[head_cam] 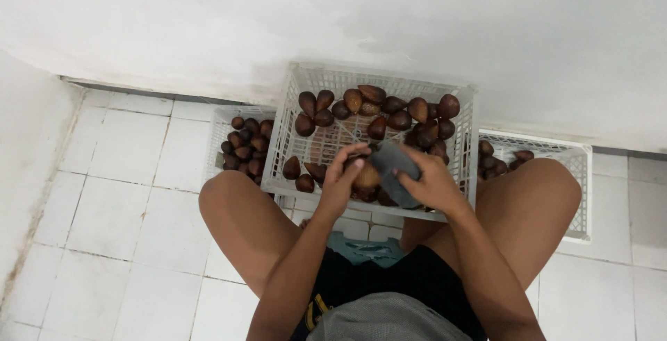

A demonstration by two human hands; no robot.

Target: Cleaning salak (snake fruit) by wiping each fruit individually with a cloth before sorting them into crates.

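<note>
My left hand grips a brown scaly fruit over the near edge of the middle white crate. My right hand holds a dark grey cloth-like piece pressed against that fruit. Several more brown scaly fruits lie along the far side of the crate. Both forearms reach forward between my bare knees.
A smaller white crate with several fruits stands at the left, and another white crate with a few fruits stands at the right behind my right knee. White floor tiles spread to the left. A white wall runs behind the crates.
</note>
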